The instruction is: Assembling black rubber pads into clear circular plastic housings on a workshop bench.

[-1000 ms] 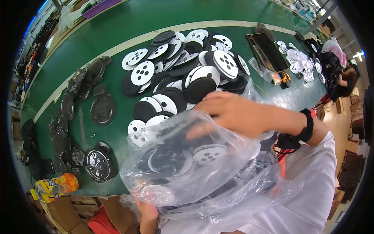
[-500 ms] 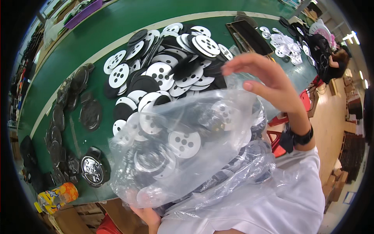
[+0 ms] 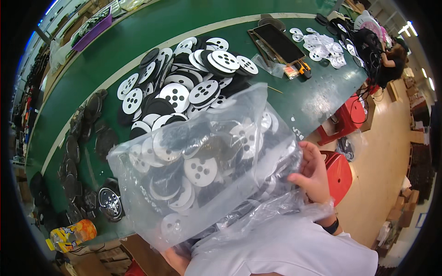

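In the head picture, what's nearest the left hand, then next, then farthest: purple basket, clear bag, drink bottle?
From the left hand:
1. Clear bag, touching it
2. Drink bottle, to its left
3. Purple basket, far off, upper left

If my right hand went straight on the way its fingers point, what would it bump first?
Probably the near side of the clear plastic bag: the right hand's fingers curl toward its edge. They might be touching already; depth is unclear.

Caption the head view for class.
Left hand and right hand at a clear bag of discs; more lie on a green table.
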A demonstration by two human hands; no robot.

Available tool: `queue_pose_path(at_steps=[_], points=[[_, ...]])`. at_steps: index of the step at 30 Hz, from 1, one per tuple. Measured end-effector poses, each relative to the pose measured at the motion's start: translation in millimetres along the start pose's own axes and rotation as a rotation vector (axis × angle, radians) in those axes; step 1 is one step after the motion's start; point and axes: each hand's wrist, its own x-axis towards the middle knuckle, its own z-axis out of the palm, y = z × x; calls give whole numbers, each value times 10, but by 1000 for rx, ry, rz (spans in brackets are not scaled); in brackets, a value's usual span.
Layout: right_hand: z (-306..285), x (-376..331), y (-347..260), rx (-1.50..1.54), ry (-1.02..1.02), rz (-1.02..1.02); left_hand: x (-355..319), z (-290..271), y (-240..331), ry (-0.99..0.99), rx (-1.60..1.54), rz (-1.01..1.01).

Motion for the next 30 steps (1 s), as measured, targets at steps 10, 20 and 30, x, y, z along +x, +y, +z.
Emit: queue_pose_path(at_steps=[10,20,30], points=[[-96,47,34,-74,-536,360,47,-101,175,-628,200,-46],[269,228,-437,216,-531,197,241,498,676,-685,345,131],[-104,-102,-142,514,-325,509,151,70,256,-396,53,-384]])
